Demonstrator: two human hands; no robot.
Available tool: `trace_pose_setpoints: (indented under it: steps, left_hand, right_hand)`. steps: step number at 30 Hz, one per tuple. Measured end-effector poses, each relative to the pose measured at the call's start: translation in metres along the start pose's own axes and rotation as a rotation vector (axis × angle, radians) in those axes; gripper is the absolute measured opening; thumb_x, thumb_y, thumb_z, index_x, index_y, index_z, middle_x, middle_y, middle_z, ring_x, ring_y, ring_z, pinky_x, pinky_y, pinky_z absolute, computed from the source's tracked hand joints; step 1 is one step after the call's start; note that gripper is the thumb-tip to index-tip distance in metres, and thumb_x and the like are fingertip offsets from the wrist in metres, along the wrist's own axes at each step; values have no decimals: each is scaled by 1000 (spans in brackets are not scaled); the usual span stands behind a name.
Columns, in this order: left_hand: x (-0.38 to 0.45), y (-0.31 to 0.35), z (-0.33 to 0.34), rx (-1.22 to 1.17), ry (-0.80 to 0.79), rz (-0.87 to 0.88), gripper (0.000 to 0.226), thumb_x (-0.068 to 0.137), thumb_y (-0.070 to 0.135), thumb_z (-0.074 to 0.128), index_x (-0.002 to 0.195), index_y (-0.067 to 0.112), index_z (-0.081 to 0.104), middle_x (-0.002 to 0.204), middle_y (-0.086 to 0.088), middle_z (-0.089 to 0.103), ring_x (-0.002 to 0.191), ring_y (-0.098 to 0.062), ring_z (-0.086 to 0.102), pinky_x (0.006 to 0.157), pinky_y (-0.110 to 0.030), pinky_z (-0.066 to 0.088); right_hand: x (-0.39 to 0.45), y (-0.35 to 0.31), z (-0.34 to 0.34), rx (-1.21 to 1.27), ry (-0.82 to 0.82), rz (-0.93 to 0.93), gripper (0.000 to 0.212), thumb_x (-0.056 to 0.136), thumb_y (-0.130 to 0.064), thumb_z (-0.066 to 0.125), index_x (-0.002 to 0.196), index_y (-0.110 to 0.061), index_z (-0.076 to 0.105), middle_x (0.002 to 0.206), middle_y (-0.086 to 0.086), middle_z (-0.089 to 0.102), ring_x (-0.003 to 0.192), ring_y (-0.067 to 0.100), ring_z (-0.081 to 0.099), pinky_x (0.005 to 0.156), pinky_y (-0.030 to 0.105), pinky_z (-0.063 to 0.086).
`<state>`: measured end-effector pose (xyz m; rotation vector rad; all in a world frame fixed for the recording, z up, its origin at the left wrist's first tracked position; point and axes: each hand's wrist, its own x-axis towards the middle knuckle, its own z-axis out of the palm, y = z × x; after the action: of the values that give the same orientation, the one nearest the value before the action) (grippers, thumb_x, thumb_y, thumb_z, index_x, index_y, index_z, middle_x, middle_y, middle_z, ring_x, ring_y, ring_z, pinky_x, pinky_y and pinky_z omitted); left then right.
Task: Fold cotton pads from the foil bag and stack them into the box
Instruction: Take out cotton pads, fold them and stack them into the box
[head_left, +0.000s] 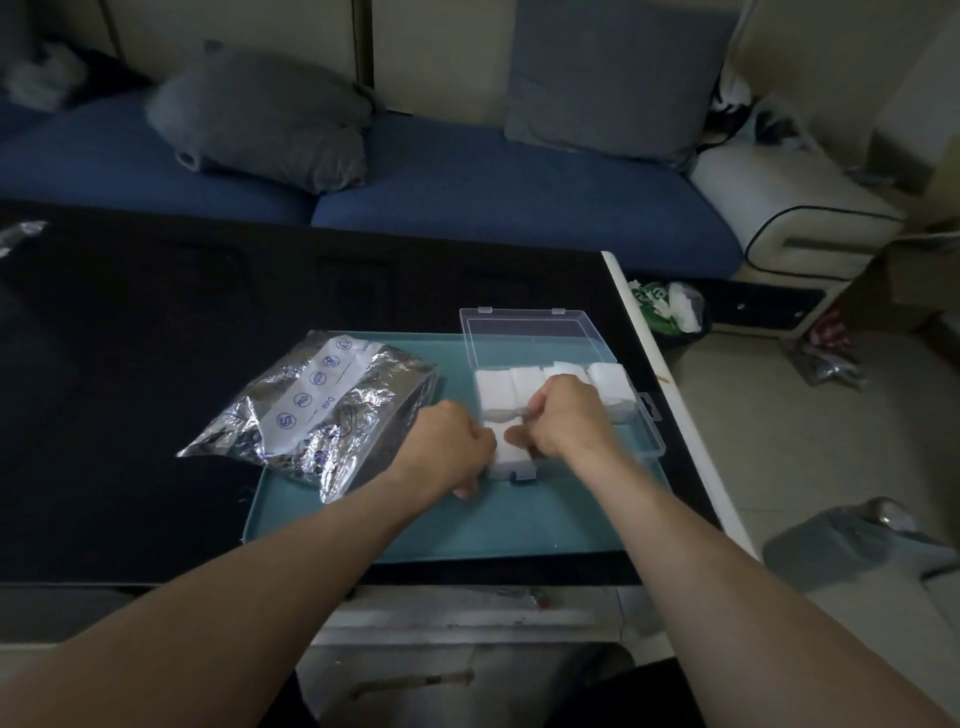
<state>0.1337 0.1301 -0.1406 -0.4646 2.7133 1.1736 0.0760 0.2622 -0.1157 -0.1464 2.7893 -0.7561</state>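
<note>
A clear plastic box (653, 434) lies on the right half of a teal tray (519, 525), its lid (535, 332) open towards the back. White folded cotton pads (501, 387) fill the back row of the box. My left hand (449, 447) and my right hand (563, 415) meet over the box's front part, fingers curled around a white pad (506, 452) between them. The crinkled silver foil bag (322, 410) with a white label lies on the tray's left edge, just left of my left hand.
The tray sits on a black table (130, 389) with a white right edge (670, 405). A blue sofa with grey cushions (270, 119) runs behind. A bin with a green bag (670, 312) and a slipper (841, 535) are on the floor to the right.
</note>
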Motion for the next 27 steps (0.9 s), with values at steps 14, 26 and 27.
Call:
trace_pose_setpoints:
  steps: [14, 26, 27]
  left_hand:
    - [-36, 5, -46, 24, 409, 374, 12, 88, 17, 60, 78, 16, 66, 60, 8, 61, 56, -13, 58, 59, -27, 46]
    - [-34, -46, -84, 515, 364, 138, 68, 85, 54, 60, 136, 11, 47, 137, -18, 43, 128, -36, 38, 106, -49, 35]
    - [-33, -48, -84, 551, 351, 102, 74, 83, 59, 59, 138, 12, 43, 140, -18, 40, 131, -37, 35, 108, -50, 32]
  right_hand:
    - [-5, 4, 4, -14, -17, -57, 34, 64, -23, 95, 60, -19, 62, 79, 0, 73, 76, 13, 66, 64, 23, 47]
    - [-13, -19, 10, -251, -169, -286, 34, 91, -1, 54, 113, -14, 77, 122, 3, 71, 112, 21, 65, 96, 31, 52]
    - [-12, -19, 10, -288, -197, -284, 40, 90, 2, 52, 117, -16, 75, 127, 2, 69, 116, 20, 63, 99, 30, 51]
